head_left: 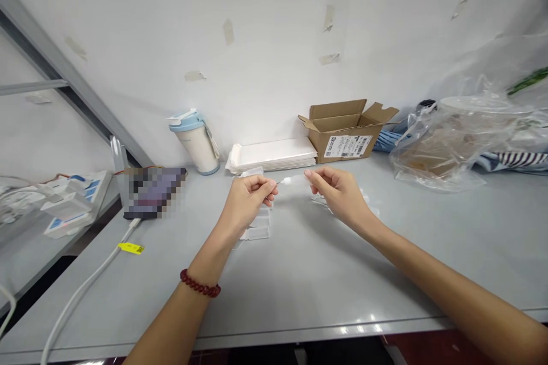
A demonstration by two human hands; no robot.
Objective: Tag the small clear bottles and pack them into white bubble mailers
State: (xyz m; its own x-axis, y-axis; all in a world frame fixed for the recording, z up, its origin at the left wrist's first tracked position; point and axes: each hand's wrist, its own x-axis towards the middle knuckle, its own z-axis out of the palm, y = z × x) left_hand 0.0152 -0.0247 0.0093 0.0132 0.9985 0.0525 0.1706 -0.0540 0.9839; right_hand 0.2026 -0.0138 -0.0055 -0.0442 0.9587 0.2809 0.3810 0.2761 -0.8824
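Observation:
Above the grey table, a small translucent white plastic piece [293, 180] is stretched level between my two hands. My left hand [253, 189] pinches the thin dark strand or tip at its left end, thumb against the fingers. Its right end is in a thumb-and-finger pinch of my right hand [333, 185]. The piece's exact kind is too small to make out. Under and beside my left hand lies a row of similar clear plastic pieces [257, 232]. More clear pieces [319, 199] lie partly hidden beneath my right hand.
Behind the hands are a stack of flat white packets [274, 154] and an open cardboard box [342, 134]. A cup [196, 145] and a propped phone [156, 194] with a white cable [92, 276] stand left. A clear plastic bag [445, 148] sits right.

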